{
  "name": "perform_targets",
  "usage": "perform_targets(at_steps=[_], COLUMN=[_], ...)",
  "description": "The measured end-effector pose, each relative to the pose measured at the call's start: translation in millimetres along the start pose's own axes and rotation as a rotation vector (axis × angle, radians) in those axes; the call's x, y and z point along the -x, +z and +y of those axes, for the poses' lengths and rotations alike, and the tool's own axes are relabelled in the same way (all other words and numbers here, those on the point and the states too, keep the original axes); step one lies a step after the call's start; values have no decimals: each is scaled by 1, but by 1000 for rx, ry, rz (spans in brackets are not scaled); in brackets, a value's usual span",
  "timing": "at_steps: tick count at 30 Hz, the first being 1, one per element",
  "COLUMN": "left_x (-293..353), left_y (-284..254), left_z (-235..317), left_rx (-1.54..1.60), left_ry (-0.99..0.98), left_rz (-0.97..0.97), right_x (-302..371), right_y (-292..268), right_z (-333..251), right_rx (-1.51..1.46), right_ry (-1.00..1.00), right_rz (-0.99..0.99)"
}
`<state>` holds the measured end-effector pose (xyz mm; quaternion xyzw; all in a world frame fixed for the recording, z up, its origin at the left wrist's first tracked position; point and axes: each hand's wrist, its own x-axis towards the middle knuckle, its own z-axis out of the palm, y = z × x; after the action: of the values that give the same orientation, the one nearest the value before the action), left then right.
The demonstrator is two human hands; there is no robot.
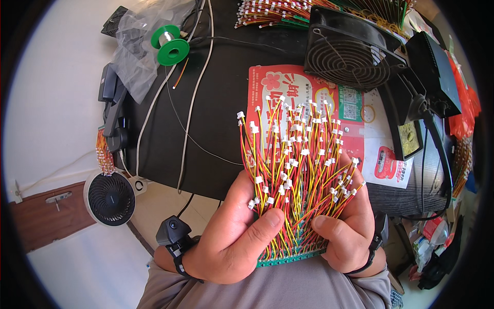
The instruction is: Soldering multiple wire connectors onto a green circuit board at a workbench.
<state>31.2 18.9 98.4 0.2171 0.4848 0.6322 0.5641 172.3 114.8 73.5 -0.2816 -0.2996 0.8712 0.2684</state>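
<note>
Wires (296, 170) hide most of the green board (290, 256) I am holding; only its lower edge shows as a thin strip between my two thumbs, and my fingers behind it are out of sight. My left hand (234, 239) is clenched on the board's left end with the thumb pressed across the front among the wires, and my right hand (350, 226) grips the right end the same way, thumb forward. The board sits close to my chest, in front of the near edge of the table (216, 134), with its long axis running left to right and tilted a little up on the right. The red, yellow and green wires stand up from it and fan away from me, each ending in a small white plug, so the bundle points toward the table. Behind the plugs lies a red printed card (267, 87), partly covered by them. A black fan (350, 49) rests on the card's far right corner, and right of it a black box (435, 69) is cut off by the dark rim. More wires (267, 13) lie along the far edge. A green spool (170, 44) sits at far left beside a clear bag (136, 54). A small round fan (110, 198) is below the table's left side.
</note>
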Motion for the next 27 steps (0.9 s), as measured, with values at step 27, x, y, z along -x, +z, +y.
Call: perform_targets(at_steps=[27], left_x=[0], left_y=[5], left_z=[3], left_rx=[129], left_ry=[-61], left_rz=[22], right_x=[-1], right_y=[-4], right_z=[0], right_rx=[-20], right_ry=[-4], right_rz=[-11])
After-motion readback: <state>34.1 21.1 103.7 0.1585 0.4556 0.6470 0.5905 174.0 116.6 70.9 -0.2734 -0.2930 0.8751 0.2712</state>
